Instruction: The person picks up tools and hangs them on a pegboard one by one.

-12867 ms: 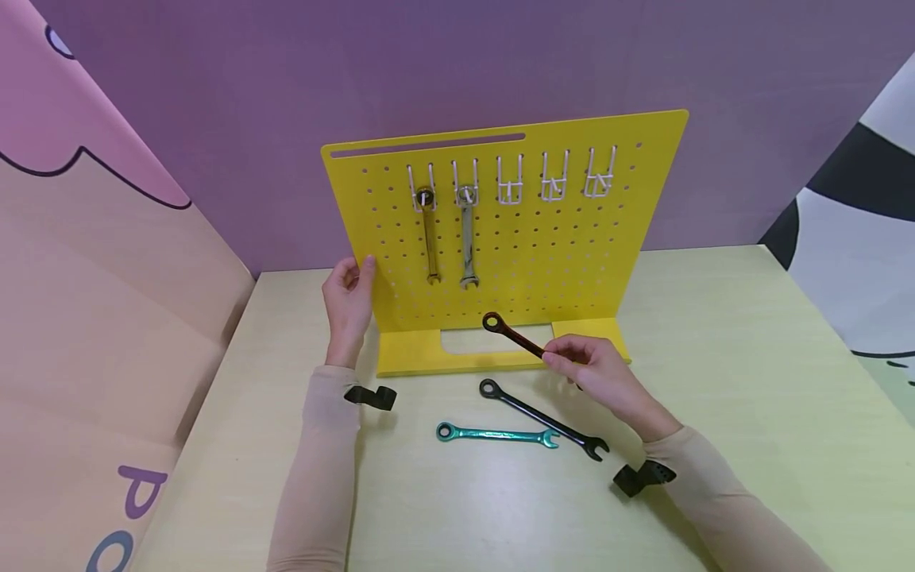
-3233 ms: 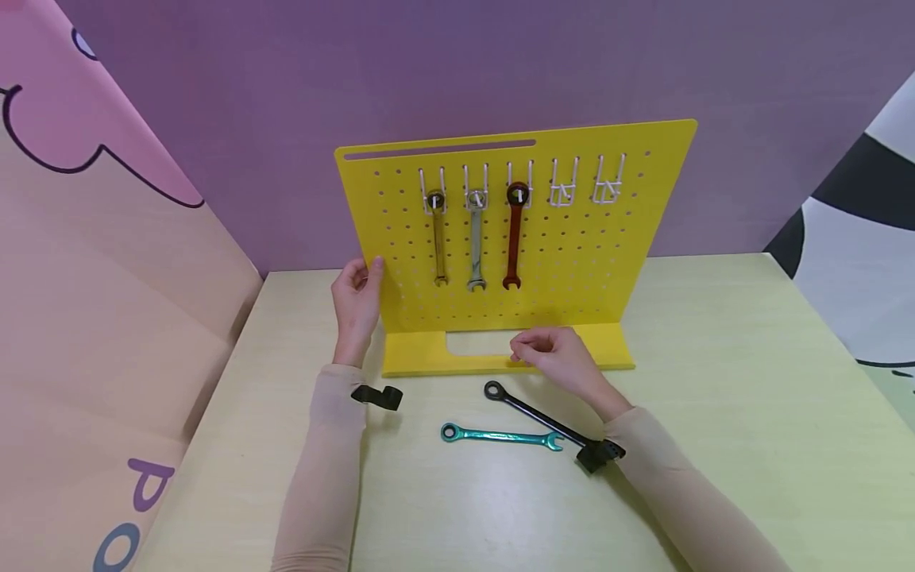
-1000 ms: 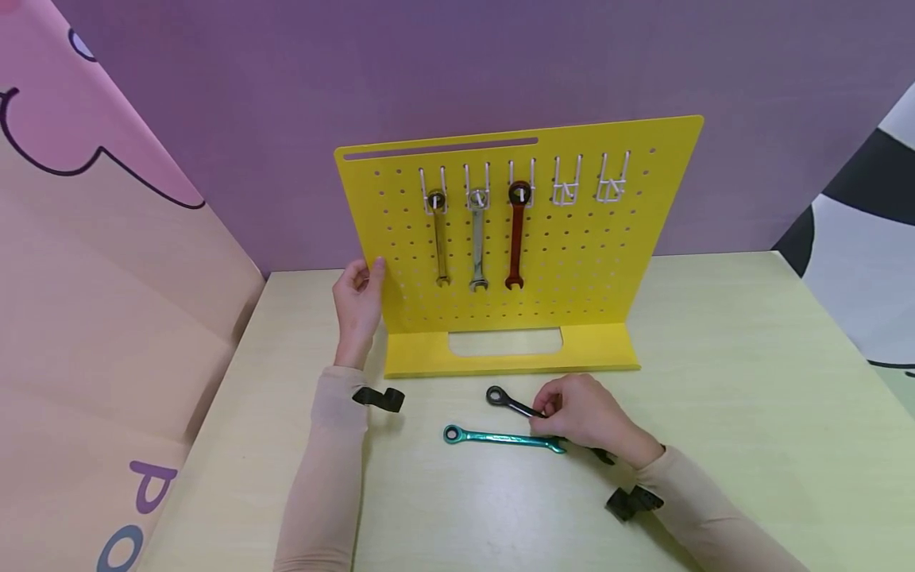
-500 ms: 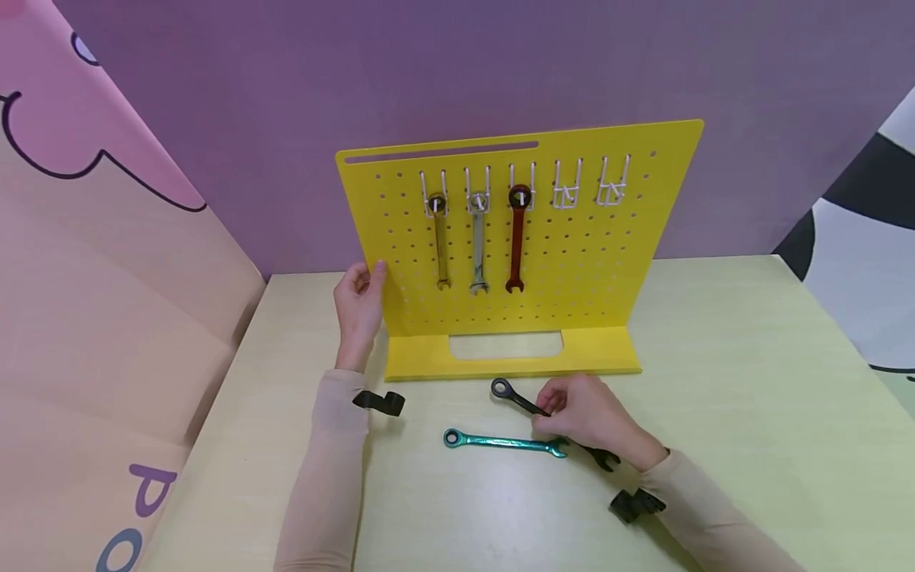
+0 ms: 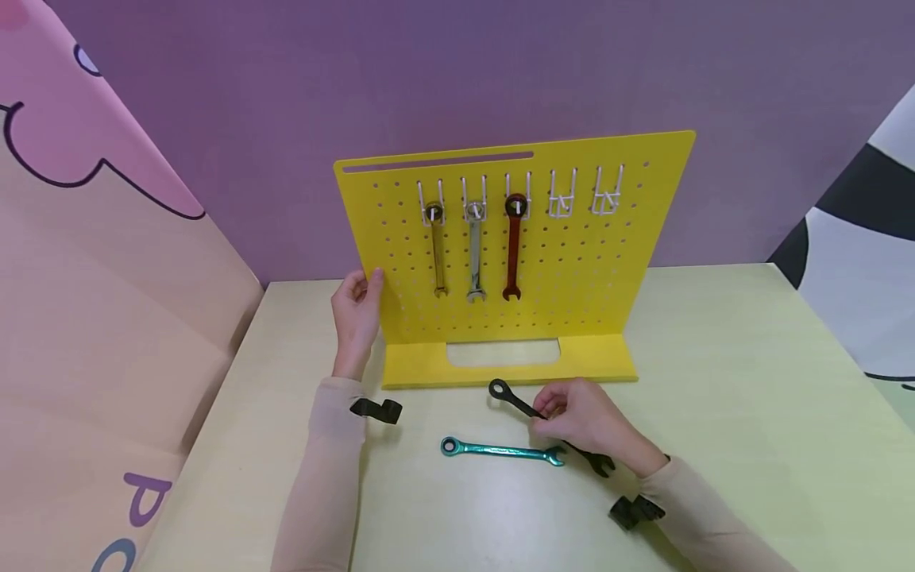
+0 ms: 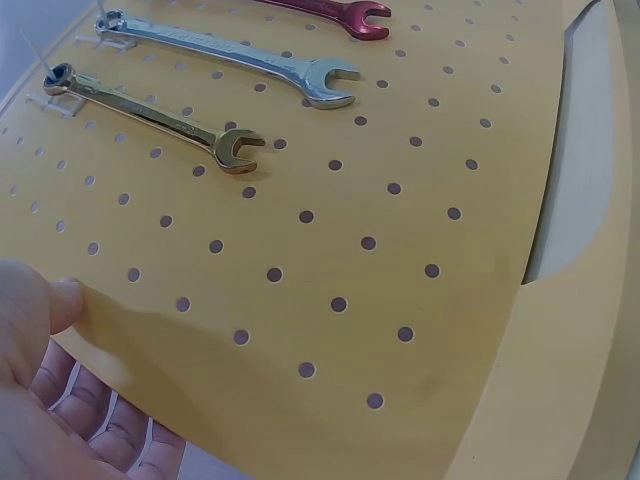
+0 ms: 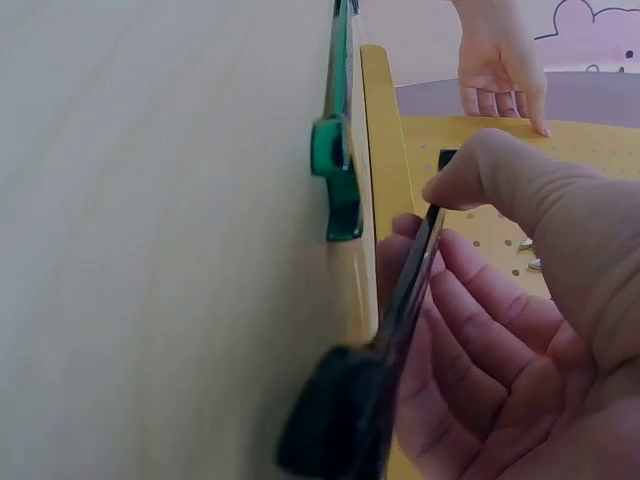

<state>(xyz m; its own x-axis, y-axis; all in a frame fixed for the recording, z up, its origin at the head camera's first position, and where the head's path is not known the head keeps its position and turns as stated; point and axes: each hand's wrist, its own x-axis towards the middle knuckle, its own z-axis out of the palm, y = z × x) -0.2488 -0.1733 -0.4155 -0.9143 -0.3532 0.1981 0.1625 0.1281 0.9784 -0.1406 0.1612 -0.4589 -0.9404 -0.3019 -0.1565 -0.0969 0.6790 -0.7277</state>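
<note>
My right hand pinches a black ratcheting combination wrench by the middle of its shaft, thumb against fingers. In the right wrist view the wrench is off the table. A teal combination wrench lies flat just left of that hand. My left hand grips the left edge of a yellow pegboard, thumb on the front and fingers behind. Gold, silver and red wrenches hang by their ring ends on the board's first three hooks.
Two bare white wire hooks are at the board's right. Its yellow base sits on a pale wooden table. Behind rises a purple wall panel. A black wrist camera juts from my right wrist.
The red wrench went onto the third hook. My right hand then took hold of the black wrench and raised it off the table. My left hand has stayed on the board's edge.
</note>
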